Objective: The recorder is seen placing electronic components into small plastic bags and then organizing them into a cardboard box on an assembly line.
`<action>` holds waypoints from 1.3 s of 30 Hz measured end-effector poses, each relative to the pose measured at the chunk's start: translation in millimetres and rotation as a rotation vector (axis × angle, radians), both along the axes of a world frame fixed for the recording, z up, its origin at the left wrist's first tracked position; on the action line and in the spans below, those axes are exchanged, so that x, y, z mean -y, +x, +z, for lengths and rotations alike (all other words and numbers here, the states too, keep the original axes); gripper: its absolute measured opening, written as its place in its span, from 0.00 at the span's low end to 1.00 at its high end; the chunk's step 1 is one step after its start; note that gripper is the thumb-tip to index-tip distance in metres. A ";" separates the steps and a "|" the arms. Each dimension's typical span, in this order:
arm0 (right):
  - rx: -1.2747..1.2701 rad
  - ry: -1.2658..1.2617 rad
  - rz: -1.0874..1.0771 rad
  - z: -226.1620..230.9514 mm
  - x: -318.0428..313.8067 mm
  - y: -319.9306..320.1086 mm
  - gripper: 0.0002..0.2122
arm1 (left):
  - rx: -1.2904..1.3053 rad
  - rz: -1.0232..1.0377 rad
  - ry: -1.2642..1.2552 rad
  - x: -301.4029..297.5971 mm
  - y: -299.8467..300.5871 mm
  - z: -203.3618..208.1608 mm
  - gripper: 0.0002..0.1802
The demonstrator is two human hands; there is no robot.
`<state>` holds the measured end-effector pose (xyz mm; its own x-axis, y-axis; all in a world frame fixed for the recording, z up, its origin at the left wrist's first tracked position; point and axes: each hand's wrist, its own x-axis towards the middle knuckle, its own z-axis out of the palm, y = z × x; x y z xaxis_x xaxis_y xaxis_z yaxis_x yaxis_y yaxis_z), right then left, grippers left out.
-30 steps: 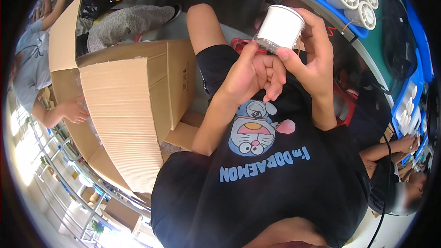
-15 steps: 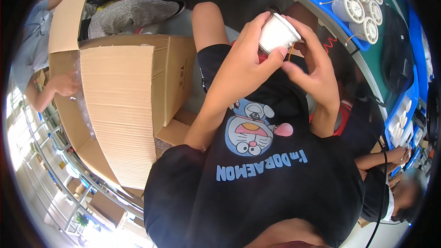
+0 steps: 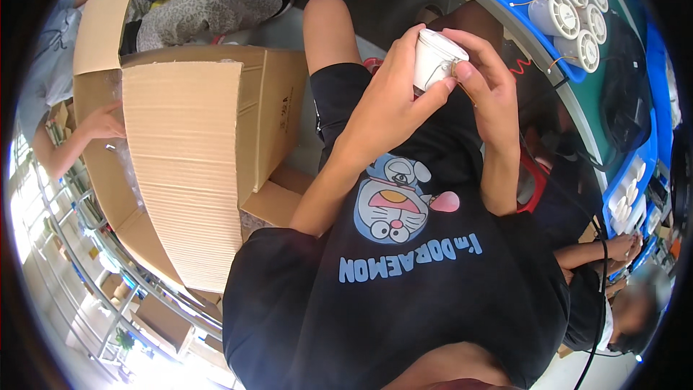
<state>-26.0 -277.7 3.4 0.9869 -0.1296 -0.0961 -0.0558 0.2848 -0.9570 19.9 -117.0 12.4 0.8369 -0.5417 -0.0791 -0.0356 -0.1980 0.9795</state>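
Note:
Between my two hands, above my lap, sits a white cylindrical housing (image 3: 432,61) with a rimmed round end. My left hand (image 3: 386,105) wraps its left side, the thumb lying along the lower edge. My right hand (image 3: 492,94) curls over the right side, with thumb and forefinger pinched at a small spot on the wall where a thin orange-brown wire (image 3: 465,89) comes out. The fingers partly cover the wire and the far side of the housing.
A blue tray (image 3: 498,1) on the bench at upper right carries several similar white housings (image 3: 554,16) with wires. An open cardboard box (image 3: 180,166) stands at my left, a co-worker's hand (image 3: 101,124) inside it. Another person (image 3: 588,310) sits at lower right.
The housing has turned a little in my hands and shifted slightly downward. My right thumb and forefinger have closed in on its wire side. The co-worker's hand at left has moved slightly.

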 end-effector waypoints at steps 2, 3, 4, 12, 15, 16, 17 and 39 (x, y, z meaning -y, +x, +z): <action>-0.037 -0.016 0.051 -0.4 -1.3 4.9 0.16 | 0.007 0.003 0.014 -3.6 0.9 0.1 0.40; -0.074 -0.062 0.053 -1.1 -4.7 8.0 0.16 | 0.084 -0.011 0.059 -9.4 0.3 -1.7 0.41; -0.106 -0.107 0.063 -1.5 -10.2 12.0 0.16 | 0.163 -0.016 0.109 -16.7 -0.2 -3.0 0.42; -0.259 0.239 0.282 -18.6 -78.1 12.4 0.21 | 0.172 0.227 0.126 -90.6 -51.5 -15.3 0.44; -0.278 0.292 0.423 -31.0 -92.0 25.9 0.21 | 0.068 0.287 0.154 -115.4 -88.0 -20.6 0.44; -0.244 0.243 0.442 -37.0 -97.0 31.0 0.21 | -0.051 0.324 0.089 -125.3 -99.2 -9.5 0.41; -0.209 0.198 0.456 -41.2 -103.3 36.3 0.21 | -0.036 0.389 0.096 -132.0 -110.9 -9.3 0.41; 0.232 -0.443 0.546 -107.6 -158.7 6.6 0.19 | -0.611 1.409 1.602 -400.9 -465.4 -132.8 0.35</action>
